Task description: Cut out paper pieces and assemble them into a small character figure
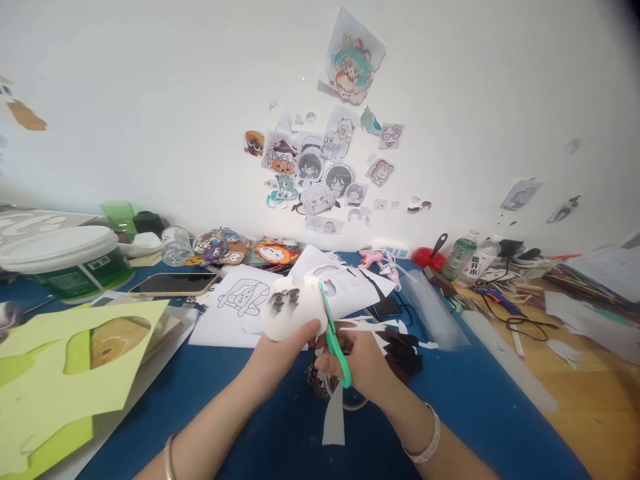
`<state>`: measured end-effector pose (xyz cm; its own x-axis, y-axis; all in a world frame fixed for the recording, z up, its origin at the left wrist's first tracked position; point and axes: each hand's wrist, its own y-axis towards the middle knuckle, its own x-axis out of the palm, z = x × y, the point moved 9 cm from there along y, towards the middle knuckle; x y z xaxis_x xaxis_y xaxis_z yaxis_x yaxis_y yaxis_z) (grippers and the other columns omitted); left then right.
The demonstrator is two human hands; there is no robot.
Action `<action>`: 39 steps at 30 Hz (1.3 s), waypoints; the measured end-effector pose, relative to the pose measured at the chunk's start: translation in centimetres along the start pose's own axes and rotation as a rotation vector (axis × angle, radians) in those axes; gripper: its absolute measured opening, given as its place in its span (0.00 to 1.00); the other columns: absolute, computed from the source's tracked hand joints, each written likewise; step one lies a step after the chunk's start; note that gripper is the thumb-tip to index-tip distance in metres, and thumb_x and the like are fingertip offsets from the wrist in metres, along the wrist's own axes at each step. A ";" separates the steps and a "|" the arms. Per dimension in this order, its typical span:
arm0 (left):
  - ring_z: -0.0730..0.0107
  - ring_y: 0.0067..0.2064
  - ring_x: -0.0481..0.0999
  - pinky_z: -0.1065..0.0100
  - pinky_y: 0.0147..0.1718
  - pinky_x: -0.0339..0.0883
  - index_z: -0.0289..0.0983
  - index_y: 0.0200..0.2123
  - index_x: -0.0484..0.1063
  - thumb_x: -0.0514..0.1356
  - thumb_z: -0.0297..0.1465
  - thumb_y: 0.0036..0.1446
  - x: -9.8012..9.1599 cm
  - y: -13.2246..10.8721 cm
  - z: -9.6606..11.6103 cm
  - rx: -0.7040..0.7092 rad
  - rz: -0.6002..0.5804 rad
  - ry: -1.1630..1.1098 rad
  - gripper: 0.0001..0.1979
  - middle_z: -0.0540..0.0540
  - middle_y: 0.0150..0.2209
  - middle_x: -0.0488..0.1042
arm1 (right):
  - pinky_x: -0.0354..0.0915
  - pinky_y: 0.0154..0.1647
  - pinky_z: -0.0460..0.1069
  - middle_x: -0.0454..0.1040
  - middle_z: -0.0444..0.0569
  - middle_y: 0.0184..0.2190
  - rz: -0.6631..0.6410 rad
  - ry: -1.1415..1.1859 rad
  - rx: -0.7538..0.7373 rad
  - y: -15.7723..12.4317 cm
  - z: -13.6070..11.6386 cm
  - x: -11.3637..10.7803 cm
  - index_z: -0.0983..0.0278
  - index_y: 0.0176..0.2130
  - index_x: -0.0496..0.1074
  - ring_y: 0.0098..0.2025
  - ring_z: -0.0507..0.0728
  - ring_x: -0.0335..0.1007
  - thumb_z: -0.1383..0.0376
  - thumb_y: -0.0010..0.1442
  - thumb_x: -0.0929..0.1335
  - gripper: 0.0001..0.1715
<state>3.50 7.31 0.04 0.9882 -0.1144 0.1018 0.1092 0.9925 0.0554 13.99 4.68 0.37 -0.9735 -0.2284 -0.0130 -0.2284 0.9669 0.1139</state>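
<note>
My left hand (286,352) pinches a white paper cutout (293,310) with dark eyes drawn on it, thumb lying on its lower edge. In my right hand (361,365) are green-handled scissors (339,353), their blades pointing up along the right edge of the cutout. A narrow white paper strip (334,420) hangs below the scissors. Beneath my hands, partly covered by them, sits a round container (317,381) with a dark pattern. Dark brown and black scraps (404,353) lie just right of my right hand.
Drawing sheets (235,300) lie behind my hands. Left are a phone (173,285), a lidded tub (90,267) and yellow-green sheets (125,373). On the right stand bottles (460,255), near a clear plastic roll (437,313), a glue gun (497,300) and cables. Cutouts cover the wall (200,133).
</note>
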 end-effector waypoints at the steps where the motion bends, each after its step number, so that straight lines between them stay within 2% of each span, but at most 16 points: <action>1: 0.63 0.29 0.71 0.63 0.31 0.66 0.39 0.24 0.70 0.62 0.37 0.39 -0.3 0.0 -0.3 -0.025 0.035 0.000 0.09 0.50 0.22 0.72 | 0.56 0.21 0.45 0.65 0.42 0.19 -0.015 -0.001 -0.022 0.0 -0.1 0.0 0.66 0.28 0.70 0.21 0.49 0.58 0.50 0.36 0.74 0.26; 4: 0.55 0.35 0.74 0.59 0.34 0.67 0.39 0.29 0.71 0.65 0.37 0.34 -0.7 -0.1 -1.2 -0.113 0.077 -0.008 0.15 0.46 0.29 0.76 | 0.56 0.21 0.45 0.65 0.43 0.20 -0.085 -0.001 -0.109 0.2 -0.4 0.2 0.67 0.32 0.71 0.21 0.50 0.58 0.46 0.40 0.72 0.29; 6: 0.52 0.36 0.74 0.57 0.35 0.68 0.40 0.30 0.71 0.65 0.37 0.34 -0.5 -0.2 -1.2 -0.122 0.061 -0.003 0.15 0.45 0.30 0.76 | 0.56 0.21 0.45 0.65 0.44 0.20 -0.104 -0.012 -0.131 0.3 -0.3 0.2 0.68 0.33 0.71 0.22 0.50 0.58 0.46 0.41 0.72 0.29; 13: 0.53 0.38 0.75 0.57 0.38 0.69 0.39 0.34 0.71 0.62 0.38 0.38 0.0 -0.3 0.0 -0.073 0.004 0.041 0.16 0.46 0.32 0.77 | 0.53 0.18 0.44 0.64 0.43 0.21 -0.047 0.026 -0.147 0.5 -0.3 0.0 0.67 0.30 0.71 0.20 0.48 0.56 0.49 0.39 0.74 0.26; 19: 0.48 0.48 0.71 0.55 0.46 0.65 0.39 0.38 0.72 0.63 0.39 0.37 0.0 -0.2 -0.2 -0.065 0.002 0.088 0.21 0.43 0.42 0.76 | 0.55 0.20 0.44 0.63 0.43 0.20 -0.045 0.044 -0.139 0.5 -0.1 -0.1 0.67 0.31 0.71 0.22 0.49 0.55 0.49 0.40 0.73 0.26; 24: 0.48 0.48 0.71 0.54 0.46 0.64 0.38 0.39 0.72 0.64 0.38 0.38 0.0 -0.3 -0.3 -0.065 0.010 0.059 0.21 0.41 0.43 0.76 | 0.52 0.19 0.43 0.62 0.42 0.19 0.014 0.031 -0.111 0.5 0.6 -0.6 0.67 0.34 0.72 0.21 0.48 0.52 0.51 0.40 0.74 0.26; 29: 0.46 0.47 0.71 0.54 0.44 0.66 0.36 0.37 0.73 0.64 0.40 0.38 0.4 -0.3 -0.7 -0.064 -0.042 0.080 0.22 0.39 0.41 0.77 | 0.56 0.20 0.44 0.66 0.44 0.22 0.032 0.070 -0.132 0.4 0.7 -0.7 0.67 0.33 0.71 0.21 0.49 0.57 0.52 0.42 0.73 0.24; 35: 0.46 0.46 0.71 0.52 0.44 0.65 0.36 0.37 0.73 0.64 0.40 0.39 0.1 0.0 -1.7 -0.095 -0.044 0.112 0.21 0.38 0.40 0.76 | 0.54 0.16 0.43 0.62 0.40 0.16 0.060 0.069 -0.100 0.3 0.6 -0.8 0.66 0.28 0.69 0.17 0.48 0.55 0.52 0.40 0.74 0.23; 39: 0.49 0.45 0.72 0.55 0.43 0.67 0.37 0.38 0.73 0.65 0.37 0.40 1.4 -0.2 -1.1 -0.055 -0.186 0.111 0.19 0.42 0.40 0.77 | 0.58 0.18 0.45 0.65 0.43 0.17 0.118 0.023 -0.106 0.5 0.4 -1.5 0.66 0.27 0.68 0.20 0.51 0.61 0.45 0.38 0.72 0.28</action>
<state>4.96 6.98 -0.89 0.9558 -0.2935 -0.0152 0.2936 0.9559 0.0085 15.32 5.51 0.02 -0.9926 -0.1175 0.0297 -0.1083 0.9700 0.2175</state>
